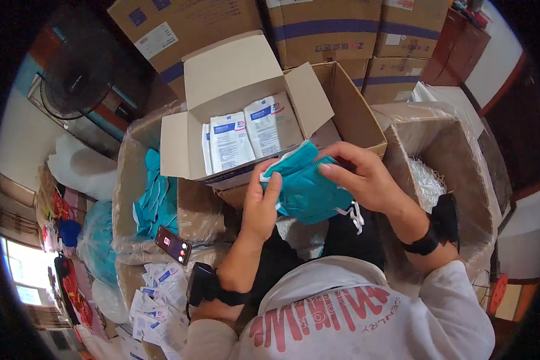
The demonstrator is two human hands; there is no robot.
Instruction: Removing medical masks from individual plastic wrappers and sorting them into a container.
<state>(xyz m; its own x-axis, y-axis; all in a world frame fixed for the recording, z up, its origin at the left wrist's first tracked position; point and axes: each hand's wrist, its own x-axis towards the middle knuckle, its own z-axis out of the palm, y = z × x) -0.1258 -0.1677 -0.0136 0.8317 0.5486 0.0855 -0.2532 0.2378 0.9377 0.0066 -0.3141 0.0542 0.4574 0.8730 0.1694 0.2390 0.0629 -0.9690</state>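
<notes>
A teal face mask (312,195) with white ear loops (355,217) is stretched between my hands, in front of my lap. My left hand (261,201) pinches its left edge between thumb and fingers. The thumb and fingers of my right hand (360,177) close on its upper right edge. One flap of the mask is folded up along the top, and the loops dangle at its lower right. Just beyond the mask stands an open white carton (228,69) with several white printed packets (231,141) upright inside.
Left of me, a plastic-lined box (129,174) holds more teal masks (156,198). A phone (173,245) lies above a pile of flat packets (159,306). At right, another lined box (480,192) contains white strands (426,183). Stacked brown cartons (324,30) stand behind; a fan (75,90) is far left.
</notes>
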